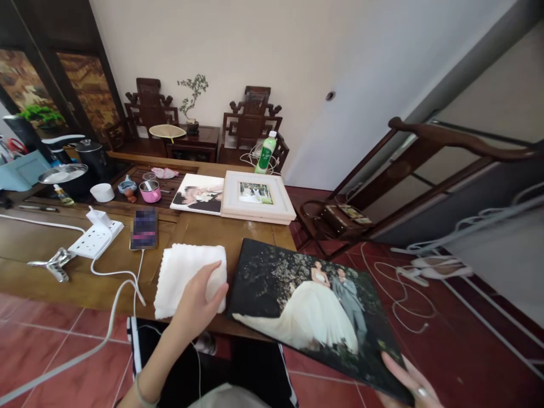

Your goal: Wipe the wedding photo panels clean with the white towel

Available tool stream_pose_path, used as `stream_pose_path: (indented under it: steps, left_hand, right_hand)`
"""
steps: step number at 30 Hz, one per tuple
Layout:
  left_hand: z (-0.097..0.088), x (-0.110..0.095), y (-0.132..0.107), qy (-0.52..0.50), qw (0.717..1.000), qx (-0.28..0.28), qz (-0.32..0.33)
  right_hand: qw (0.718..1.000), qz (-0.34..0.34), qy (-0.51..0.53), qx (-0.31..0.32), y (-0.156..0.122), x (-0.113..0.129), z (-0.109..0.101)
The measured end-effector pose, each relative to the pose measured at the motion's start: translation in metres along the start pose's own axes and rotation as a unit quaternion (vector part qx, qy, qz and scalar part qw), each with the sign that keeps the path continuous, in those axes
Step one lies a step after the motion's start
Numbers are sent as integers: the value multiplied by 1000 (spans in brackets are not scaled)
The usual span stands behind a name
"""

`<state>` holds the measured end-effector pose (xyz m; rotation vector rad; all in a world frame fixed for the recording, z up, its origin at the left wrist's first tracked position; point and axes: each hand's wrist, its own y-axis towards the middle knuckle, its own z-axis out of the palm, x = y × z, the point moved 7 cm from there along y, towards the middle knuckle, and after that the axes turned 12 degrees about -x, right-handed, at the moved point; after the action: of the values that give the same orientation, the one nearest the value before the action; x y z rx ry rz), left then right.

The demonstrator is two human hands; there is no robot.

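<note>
Right hand (410, 379) gripped a large wedding photo (297, 300) by its near right corner; photo tilted, its left end over the table edge, the rest past it; left hand (198, 297) lay on a white cloth (181, 266), thumb and forefinger apart, whether it pinched the cloth could not be told; beyond the cloth, a phone (143, 229) on its cable; farther, a pink cup (150, 191), a smaller photo (198, 194) and a pale frame (278, 204) side by side; bottle (266, 152) behind the frame.
</note>
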<state>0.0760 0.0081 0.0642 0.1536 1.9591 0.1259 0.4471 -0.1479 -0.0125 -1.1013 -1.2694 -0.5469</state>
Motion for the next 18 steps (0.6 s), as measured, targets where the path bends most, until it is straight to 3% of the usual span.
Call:
stream_pose_path:
  steps: [3,7,13,18]
  left_hand:
    - [-19,15,-20,211,969,25,125]
    - [-40,32,-30,302,932,29,198]
    - [-63,41,-29,384,900,-41,203]
    - [-65,41,-32,395,884,-126,215]
  right_hand:
    - [998,39,28,-40,-2,-9,-10]
    - [996,37,45,-64,-6,-9,-17]
    - [998,34,51,-28,-8,-4,-7]
    - [999,19,44,11,3,1,6]
